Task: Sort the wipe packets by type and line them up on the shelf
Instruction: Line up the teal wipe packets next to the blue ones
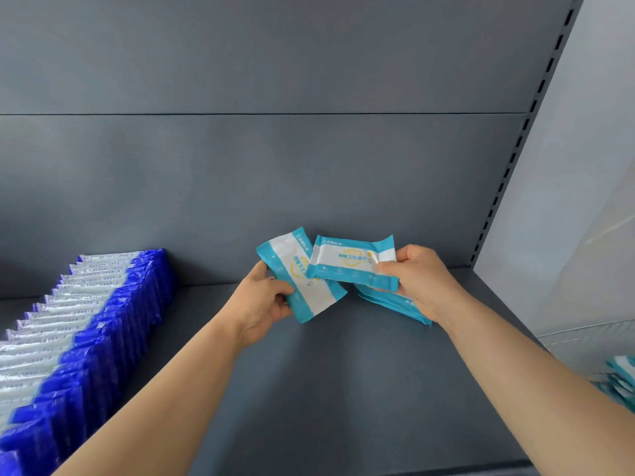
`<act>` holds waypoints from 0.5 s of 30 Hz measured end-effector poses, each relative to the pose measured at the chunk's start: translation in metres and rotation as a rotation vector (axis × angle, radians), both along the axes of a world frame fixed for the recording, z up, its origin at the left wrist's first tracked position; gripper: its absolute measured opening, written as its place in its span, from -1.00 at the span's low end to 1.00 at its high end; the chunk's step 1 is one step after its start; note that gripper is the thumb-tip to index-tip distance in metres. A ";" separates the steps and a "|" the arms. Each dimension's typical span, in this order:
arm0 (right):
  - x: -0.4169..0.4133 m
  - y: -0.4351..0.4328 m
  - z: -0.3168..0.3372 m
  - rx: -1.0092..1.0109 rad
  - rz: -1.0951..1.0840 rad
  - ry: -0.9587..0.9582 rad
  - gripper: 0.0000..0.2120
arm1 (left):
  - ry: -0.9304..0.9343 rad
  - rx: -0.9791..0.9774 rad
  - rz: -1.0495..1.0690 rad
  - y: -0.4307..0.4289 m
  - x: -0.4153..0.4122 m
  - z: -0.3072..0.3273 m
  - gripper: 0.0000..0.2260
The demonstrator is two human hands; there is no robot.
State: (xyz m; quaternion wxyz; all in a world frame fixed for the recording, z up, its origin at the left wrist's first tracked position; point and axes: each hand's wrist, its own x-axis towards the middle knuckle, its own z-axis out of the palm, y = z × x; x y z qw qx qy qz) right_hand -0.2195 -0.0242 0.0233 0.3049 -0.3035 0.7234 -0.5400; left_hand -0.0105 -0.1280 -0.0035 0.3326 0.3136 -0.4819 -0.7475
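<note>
Head view, and both hands are up over the grey shelf [309,389], near its back panel [275,166]. The left hand [261,304] has its fingers curled round the edge of a teal packet [302,280], which is tilted on a diagonal: teal bands down both sides, a white strip through the middle, and a yellow shield outline with blue Chinese lettering running along it. The right hand [419,280] pinches a second packet [350,259] of the same design, thumb on top. This one sits nearly level, and its corner overlaps the first. It carries a line of blue Chinese characters across the white band and small white icons on the teal below, too small to read. Under that hand, more teal packs [388,300] are tucked against the palm. Over on the left of the shelf stands the blue row [86,324], royal blue and silvery white packets on edge, packed tight from front to back. At the far right edge, another teal pile [622,376] peeks in, blurred.
</note>
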 end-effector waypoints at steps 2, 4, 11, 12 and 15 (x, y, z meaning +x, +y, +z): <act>0.009 -0.002 -0.008 -0.040 -0.030 -0.106 -0.83 | 0.097 0.065 -0.003 0.009 -0.007 0.002 -0.59; 0.016 -0.004 -0.017 -0.061 -0.036 -0.181 -0.85 | 0.185 0.139 0.026 0.014 -0.014 0.002 -0.65; 0.031 -0.006 -0.026 -0.050 -0.025 -0.148 -0.82 | 0.123 0.030 -0.033 0.030 -0.027 0.004 -0.67; 0.031 -0.005 -0.026 -0.057 -0.003 -0.140 -0.82 | 0.058 -0.011 0.018 0.030 -0.028 0.004 -0.69; 0.018 0.003 -0.022 -0.030 0.086 0.047 -0.87 | -0.154 -0.131 0.186 0.020 -0.025 -0.001 -0.68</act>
